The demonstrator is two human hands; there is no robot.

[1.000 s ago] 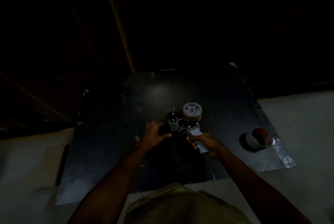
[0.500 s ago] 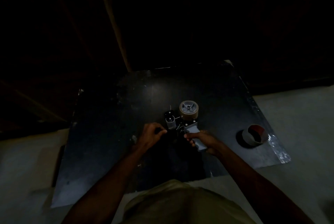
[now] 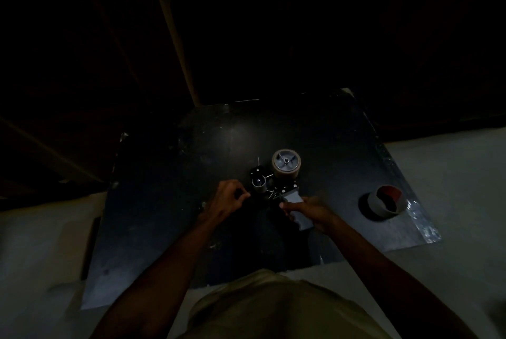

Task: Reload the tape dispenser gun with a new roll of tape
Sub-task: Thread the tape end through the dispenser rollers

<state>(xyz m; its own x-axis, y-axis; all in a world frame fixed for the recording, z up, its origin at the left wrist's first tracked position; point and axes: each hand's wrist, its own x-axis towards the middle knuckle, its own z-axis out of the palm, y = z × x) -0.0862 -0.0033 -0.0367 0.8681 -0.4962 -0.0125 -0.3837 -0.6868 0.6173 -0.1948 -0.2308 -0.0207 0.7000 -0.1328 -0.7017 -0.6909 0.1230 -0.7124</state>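
Note:
The tape dispenser gun [image 3: 273, 188] lies on its side on a black mat [image 3: 164, 201]. A brown tape roll [image 3: 286, 167] sits on its grey hub, and a small grey roller [image 3: 258, 185] stands to the left of it. My right hand [image 3: 309, 211] grips the grey handle [image 3: 297, 208]. Just left of the roller, the curled fingers of my left hand [image 3: 228, 199] pinch at the gun's dark front end; the spot is too dark to show what they touch. A second tape roll [image 3: 386, 200], grey with a red inside, lies apart at the mat's right side.
The mat lies on a pale floor [image 3: 451, 188]. Dark cardboard boxes [image 3: 82, 64] stand behind it and to the left. A shiny strip [image 3: 421, 218] runs along the mat's right edge. My knee in tan cloth [image 3: 273, 308] is at the bottom.
My left hand's fingers have curled in from a spread reach at the gun's front end. The right hand keeps its grip on the handle.

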